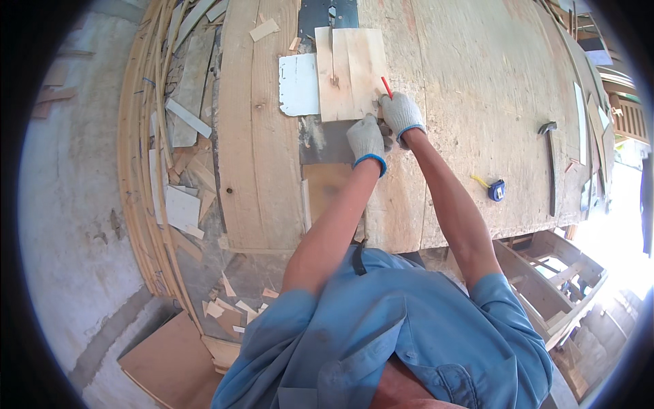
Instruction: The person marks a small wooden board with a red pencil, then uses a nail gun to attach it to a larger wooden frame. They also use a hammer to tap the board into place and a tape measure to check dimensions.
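Note:
Both my hands wear grey knit gloves with blue cuffs. My right hand (400, 113) grips a red pencil (386, 86), its tip at the right edge of a pale wooden board (351, 71) lying on the plywood workbench (470, 102). My left hand (366, 139) presses down on the lower right corner of that board, right beside the other hand. What lies between the two hands is hidden by the gloves.
A white sheet piece (298, 84) lies left of the board. A hammer (550, 163) and a blue tape measure (496, 190) rest on the bench's right side. Bent wood strips (136, 170) and offcuts litter the floor at left. A wooden frame (552, 279) stands lower right.

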{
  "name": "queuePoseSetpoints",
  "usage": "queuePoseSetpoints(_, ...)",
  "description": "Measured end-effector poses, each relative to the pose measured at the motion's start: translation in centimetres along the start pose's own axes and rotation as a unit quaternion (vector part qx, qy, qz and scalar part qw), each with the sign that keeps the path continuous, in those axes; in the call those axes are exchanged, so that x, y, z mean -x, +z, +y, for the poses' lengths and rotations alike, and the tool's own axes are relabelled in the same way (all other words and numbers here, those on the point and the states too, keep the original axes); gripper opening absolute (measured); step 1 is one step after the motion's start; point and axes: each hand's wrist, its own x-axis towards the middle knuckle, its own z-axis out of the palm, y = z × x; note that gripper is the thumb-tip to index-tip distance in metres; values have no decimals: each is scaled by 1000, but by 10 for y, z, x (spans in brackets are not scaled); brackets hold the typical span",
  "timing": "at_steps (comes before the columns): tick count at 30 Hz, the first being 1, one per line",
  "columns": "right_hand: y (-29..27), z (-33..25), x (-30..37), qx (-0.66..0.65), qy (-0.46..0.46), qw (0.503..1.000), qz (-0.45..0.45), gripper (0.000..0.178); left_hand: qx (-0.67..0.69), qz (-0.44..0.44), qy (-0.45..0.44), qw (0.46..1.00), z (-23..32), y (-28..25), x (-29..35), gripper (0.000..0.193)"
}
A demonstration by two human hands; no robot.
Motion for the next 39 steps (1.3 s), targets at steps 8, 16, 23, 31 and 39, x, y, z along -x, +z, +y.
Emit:
queuePoseSetpoints(8, 8, 1, -35, -19, 12, 1000, -9, 51, -19, 16, 69, 997, 18, 11, -15, 37)
queuePoseSetpoints(16, -10, -20, -54, -30, 17, 999, -26, 51, -14, 15, 52, 998, 33, 24, -43, 34)
queuePoseSetpoints(23, -12, -19, -76, -13, 7, 1000, -25, 48, 13, 28, 46, 998, 41, 36, -61, 37)
queuePoseSetpoints(31, -17, -26, -91, 29, -37, 999, -11, 48, -22, 14, 26, 999, 61, 43, -68, 33)
queuePoseSetpoints(39, -20, -30, -115, -3, 7, 1000, 2, 49, -38, 11, 22, 999, 83, 52, -61, 32)
